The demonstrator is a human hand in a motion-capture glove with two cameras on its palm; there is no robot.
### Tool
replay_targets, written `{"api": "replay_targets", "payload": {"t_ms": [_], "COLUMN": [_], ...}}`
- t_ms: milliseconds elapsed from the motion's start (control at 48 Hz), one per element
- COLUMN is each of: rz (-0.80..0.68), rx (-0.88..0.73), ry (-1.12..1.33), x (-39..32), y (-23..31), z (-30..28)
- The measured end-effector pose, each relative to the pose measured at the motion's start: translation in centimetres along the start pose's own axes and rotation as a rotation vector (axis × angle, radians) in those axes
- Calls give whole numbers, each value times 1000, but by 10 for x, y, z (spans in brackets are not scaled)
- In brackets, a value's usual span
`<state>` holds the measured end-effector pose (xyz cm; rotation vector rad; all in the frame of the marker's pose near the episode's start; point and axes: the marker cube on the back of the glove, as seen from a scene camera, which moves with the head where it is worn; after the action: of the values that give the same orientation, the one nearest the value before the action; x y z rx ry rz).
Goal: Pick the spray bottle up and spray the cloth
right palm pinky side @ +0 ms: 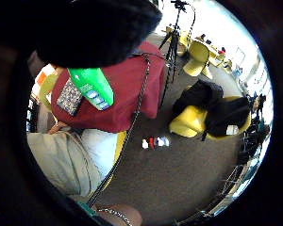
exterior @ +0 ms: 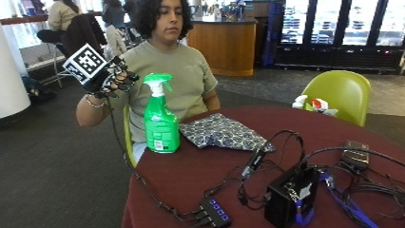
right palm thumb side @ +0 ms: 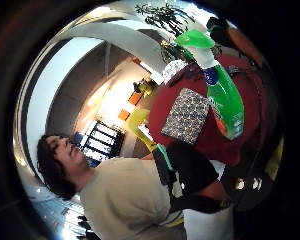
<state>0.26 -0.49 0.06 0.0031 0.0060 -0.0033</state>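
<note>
Maroon table [exterior: 208, 171]: round, carrying everything named here.
Near edge: one black box [exterior: 290, 197], one small hub [exterior: 212, 212] and a tangle of black cables [exterior: 272, 156].
Spray bottle [exterior: 160, 116]: one, green with a white-and-green trigger head, standing upright by the table's edge on the person's right, untouched.
Cloth [exterior: 221, 132]: one, blue and white patterned, lying flat just beside the bottle, toward the person's edge.
Right hand [exterior: 112, 78]: black-gloved, raised in the air beside the person's shoulder, well apart from the bottle; fingers loosely curled, holding nothing.
Other hand: not visible.
Far side: one lime-green chair [exterior: 338, 92] drawn up to the table.
Progress: in my judgement nothing is done yet; reaching, gripping the bottle, lifting it and spraying the cloth all remain.
</note>
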Motion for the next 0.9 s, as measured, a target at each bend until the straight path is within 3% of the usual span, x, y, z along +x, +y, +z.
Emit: {"api": "replay_targets", "payload": {"t_ms": [479,667,792,855,896], "rz": [24,76,202,309,304], "rx": [52,80,71,155,211], "ry": [-49,-275,-566,-577,-536], "x": [1,1,7,10,13], "y": [-8,-23,-44,-61,-70], "z": [2,8,27,41,51]}}
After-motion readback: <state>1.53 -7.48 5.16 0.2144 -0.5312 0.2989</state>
